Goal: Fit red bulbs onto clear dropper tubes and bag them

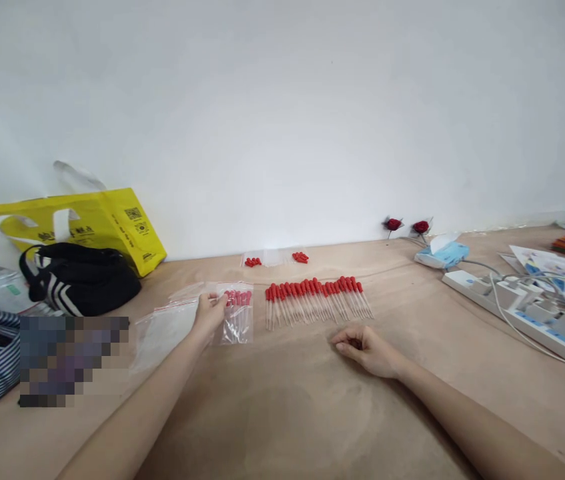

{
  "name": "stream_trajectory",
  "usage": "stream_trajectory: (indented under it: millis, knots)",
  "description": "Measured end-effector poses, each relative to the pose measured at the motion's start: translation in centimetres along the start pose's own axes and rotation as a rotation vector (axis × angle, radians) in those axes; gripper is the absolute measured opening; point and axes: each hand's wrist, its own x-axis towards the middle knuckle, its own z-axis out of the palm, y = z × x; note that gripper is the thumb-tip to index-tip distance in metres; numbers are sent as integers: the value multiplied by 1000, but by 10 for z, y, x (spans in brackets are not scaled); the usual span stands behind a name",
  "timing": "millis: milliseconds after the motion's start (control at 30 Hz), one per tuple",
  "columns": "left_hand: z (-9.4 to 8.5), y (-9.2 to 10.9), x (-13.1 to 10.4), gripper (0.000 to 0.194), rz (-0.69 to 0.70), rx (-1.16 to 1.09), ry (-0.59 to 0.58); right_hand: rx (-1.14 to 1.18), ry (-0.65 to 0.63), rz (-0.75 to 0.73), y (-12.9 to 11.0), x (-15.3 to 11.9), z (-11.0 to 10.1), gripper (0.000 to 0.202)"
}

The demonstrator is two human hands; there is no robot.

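**Two bare forearms (pixel 149 387) reach in over a tan table, the left hand (pixel 211 310) at a filled clear bag**

Behind both hands rises a white wall (pixel 282 120), and under them spreads the tan table (pixel 242 427). A yellow bag (pixel 112 220) leans far out beyond the left hand, to its left. A white power strip (pixel 527 320) lies well to the right hand's (pixel 369 353) right, and a black pouch (pixel 97 283) to the left hand's left. Between the hands and a little beyond the right one runs a row of red-bulbed droppers (pixel 312 300). Flat clear bags (pixel 162 333) lie just left of the left hand. That hand touches the upper left edge of the filled clear bag (pixel 237 330), pinkish-red bulbs showing inside; at this blur I cannot tell if its fingers pinch or merely press. The right hand rests loosely curled, thumb and fingers slightly apart. Smallest, two clusters of red bulbs (pixel 253 262) lie beyond the hands, near the wall.
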Motion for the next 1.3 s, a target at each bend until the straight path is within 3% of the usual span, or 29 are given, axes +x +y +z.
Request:
stream_trajectory:
  millis: [100, 167, 267, 367, 433, 533, 667, 833, 900, 967, 1033, 1133, 1167, 1233, 1300]
  knots:
    - [7, 6, 19, 25, 53, 180, 72, 6, -5, 6, 1, 0, 1, 21]
    - [1, 11, 22, 29, 128, 304, 106, 9, -7, 1, 1, 0, 1, 21]
    - [-26, 13, 15, 29, 259, 448, 141, 8, -20, 3, 0, 0, 0, 21]
    - [-61, 3, 3, 30, 315, 580, 152, 11, -32, 12, -2, 0, 0, 22]
    - [-80, -11, -3, 44, 369, 878, 188, 8, -33, 14, -3, -1, 0, 21]
    - [-94, -35, -9, 64, 249, 1119, 166, -2, -33, 14, -3, -1, 1, 20]
    - [-93, -53, -6, 56, 153, 1149, 11, 15, -55, 2, -3, 0, 1, 21]
    - [-97, -52, -3, 52, 169, 1107, 50, 9, -39, 4, -4, 0, 1, 19]
    - [-100, -47, -9, 53, 259, 1017, 137, 11, -28, 1, -4, 0, 2, 19]
    - [-96, -37, -23, 51, 513, 823, 190, 20, 4, -12, -3, 0, 2, 20]
    - [-84, -22, -45, 47, 821, 650, 50, 36, 70, -27, -1, 1, 2, 20]
    - [-52, 3, -86, 46, 1161, 660, -490, 60, 160, -39, 2, 4, 0, 21]
    - [-40, 10, -99, 47, 1199, 677, -659, 67, 168, -39, 3, 4, -1, 21]
    - [-18, 18, -117, 45, 1178, 741, -873, 78, 167, -42, 4, 4, -3, 21]
    - [-4, 20, -125, 47, 1113, 782, -992, 76, 166, -47, 4, 1, -5, 21]
